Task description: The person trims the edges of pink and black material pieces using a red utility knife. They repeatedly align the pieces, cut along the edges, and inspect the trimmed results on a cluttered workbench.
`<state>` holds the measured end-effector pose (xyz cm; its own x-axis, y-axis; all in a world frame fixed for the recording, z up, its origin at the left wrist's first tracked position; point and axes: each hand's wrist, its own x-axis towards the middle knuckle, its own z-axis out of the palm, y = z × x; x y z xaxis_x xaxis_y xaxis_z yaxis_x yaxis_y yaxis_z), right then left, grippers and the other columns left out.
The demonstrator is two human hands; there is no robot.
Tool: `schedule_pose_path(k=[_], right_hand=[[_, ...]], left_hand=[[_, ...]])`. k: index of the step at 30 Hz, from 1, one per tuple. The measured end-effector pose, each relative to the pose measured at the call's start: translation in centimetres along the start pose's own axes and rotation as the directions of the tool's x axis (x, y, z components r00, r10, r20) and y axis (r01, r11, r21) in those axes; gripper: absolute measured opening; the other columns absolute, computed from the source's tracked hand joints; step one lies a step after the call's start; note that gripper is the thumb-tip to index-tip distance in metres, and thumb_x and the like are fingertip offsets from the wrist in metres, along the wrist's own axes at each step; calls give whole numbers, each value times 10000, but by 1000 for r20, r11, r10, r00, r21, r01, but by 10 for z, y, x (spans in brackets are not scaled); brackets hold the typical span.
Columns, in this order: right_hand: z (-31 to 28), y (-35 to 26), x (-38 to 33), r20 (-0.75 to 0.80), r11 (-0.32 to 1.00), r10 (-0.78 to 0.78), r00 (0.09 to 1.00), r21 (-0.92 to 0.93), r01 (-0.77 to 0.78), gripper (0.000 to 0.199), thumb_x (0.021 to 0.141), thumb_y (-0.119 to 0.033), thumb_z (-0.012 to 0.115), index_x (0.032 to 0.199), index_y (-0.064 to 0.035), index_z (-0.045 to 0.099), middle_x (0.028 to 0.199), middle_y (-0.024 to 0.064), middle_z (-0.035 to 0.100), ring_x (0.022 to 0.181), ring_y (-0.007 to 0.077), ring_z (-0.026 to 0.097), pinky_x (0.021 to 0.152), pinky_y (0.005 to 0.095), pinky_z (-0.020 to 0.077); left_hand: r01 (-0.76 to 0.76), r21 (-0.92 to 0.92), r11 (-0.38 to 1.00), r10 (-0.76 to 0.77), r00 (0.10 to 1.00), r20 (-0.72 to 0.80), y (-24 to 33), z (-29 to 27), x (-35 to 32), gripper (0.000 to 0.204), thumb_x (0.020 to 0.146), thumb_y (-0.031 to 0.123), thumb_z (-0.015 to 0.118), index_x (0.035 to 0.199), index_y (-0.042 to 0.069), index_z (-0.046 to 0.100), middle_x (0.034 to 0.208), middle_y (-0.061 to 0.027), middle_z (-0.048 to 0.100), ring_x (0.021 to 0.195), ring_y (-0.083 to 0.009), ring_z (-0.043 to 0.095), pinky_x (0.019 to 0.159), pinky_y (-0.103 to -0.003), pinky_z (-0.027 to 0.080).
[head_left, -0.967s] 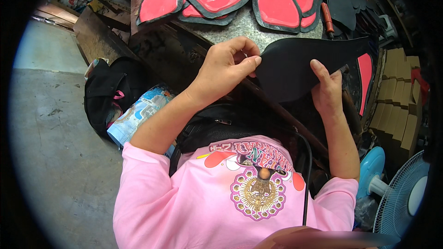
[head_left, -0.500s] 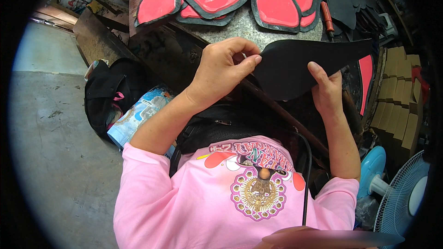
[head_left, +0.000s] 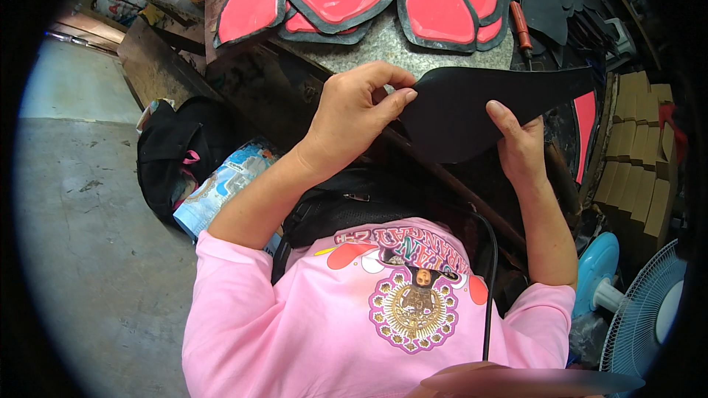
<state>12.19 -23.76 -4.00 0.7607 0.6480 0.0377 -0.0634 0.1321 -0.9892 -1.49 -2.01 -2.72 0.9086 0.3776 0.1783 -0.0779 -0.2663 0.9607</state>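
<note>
Black piece (head_left: 457, 118): one, flat and thin, broad and rounded at one end, tapering at the other. Location: between the two grips, its broad face turned up to the wearer, its narrow end running out past the right grip.

Left grip (head_left: 361, 103): thumb and forefinger pinched together on the rounded end, at its very edge; probably so that the face is left uncovered.

Right grip (head_left: 522, 149): clamped on the lower edge, thumb flat on the face, other fingers mostly hidden behind; this seems to carry the weight, the pinch opposite serving to steady and spread the piece.

Tabletop (head_left: 387, 48): speckled grey, just beyond both grips.

Red panels (head_left: 439, 7): several, dark-rimmed, overlapping on the tabletop beyond the grips; likely pushed back to leave the near edge to the hands.

Screwdriver (head_left: 521, 26): orange handle, beyond the right grip and beside the panels, apparently within reach.

Black sheets (head_left: 546, 4): a loose heap, farther out beyond the right grip.

Boxes (head_left: 634, 162): tan, stacked in rows right of the right grip, presumably to save room.

Fan (head_left: 641, 317): nearer the wearer than the right grip, off to its right.

Bag (head_left: 177, 155): black, well left of the left grip, clear of both arms.
</note>
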Motion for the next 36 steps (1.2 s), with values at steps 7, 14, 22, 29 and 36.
schedule_pose_path(k=[7,14,22,29,36], right_hand=[[2,0,-1,10,1000,-5,1000,-16,5,216,909,-56,701,1121,-45,661,1054,30,683,974,123,652,897,308,517],[11,-6,-2,-14,1000,-3,1000,6,3,176,886,-84,756,1028,-2,693,970,30,688,919,111,657,841,271,546],[10,-9,0,-7,999,6,1000,37,-6,193,894,-76,741,1059,1,674,987,38,685,939,121,655,850,283,550],[11,-8,-1,14,999,-14,1000,34,14,184,902,-86,735,1058,-5,680,995,44,688,921,108,653,813,264,548],[11,-9,-2,50,1000,-9,999,-27,11,148,904,-95,740,1015,-12,689,942,22,689,854,87,645,751,236,531]], left_hand=[[-171,241,955,191,979,-65,1,-1,2,162,844,112,748,992,50,730,834,-67,709,624,-136,608,594,-270,487],[-162,191,968,160,987,25,2,-4,1,111,819,94,709,893,17,678,770,-80,658,625,-158,591,585,-286,472],[-87,65,994,83,995,61,2,-2,4,109,840,88,691,910,5,678,757,-78,632,632,-115,552,584,-281,458],[-104,233,967,97,994,41,8,-2,3,156,885,77,727,1007,-15,698,854,-44,665,754,-75,589,651,-236,473],[-209,200,957,204,978,45,5,0,5,118,836,97,718,906,5,697,782,-98,676,643,-170,621,590,-288,480]])
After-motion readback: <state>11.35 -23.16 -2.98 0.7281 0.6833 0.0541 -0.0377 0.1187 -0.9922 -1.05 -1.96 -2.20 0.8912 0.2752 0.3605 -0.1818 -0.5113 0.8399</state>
